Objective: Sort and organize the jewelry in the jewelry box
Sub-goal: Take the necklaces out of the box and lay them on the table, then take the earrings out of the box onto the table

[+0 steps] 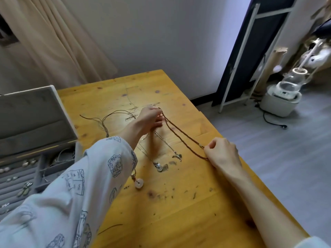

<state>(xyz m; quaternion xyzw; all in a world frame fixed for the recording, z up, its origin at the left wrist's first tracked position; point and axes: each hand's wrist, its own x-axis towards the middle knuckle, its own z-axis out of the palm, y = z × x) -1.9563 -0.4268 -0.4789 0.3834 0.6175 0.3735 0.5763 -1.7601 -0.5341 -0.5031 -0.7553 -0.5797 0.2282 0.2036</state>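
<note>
Sleeved left hand (149, 117) pinches brown bead necklace (180, 136) at frame centre; right hand (222, 152) pinches its other end lower right, strung taut over wooden table (188, 203). Jewelry box (26, 140) open, left edge.

Jewelry spread on the table beside the open jewelry box

A reddish-brown beaded necklace (180, 135) stretches in two strands across the wood. Thin silver chains (162, 145) lie beside it, one ending in a white pendant (159, 167). A white ring pendant (139, 183) lies nearer. A brown cord necklace (107, 119) lies by the grey-lined jewelry box (35, 122), whose lid stands up and whose compartments hold small pieces.
</note>
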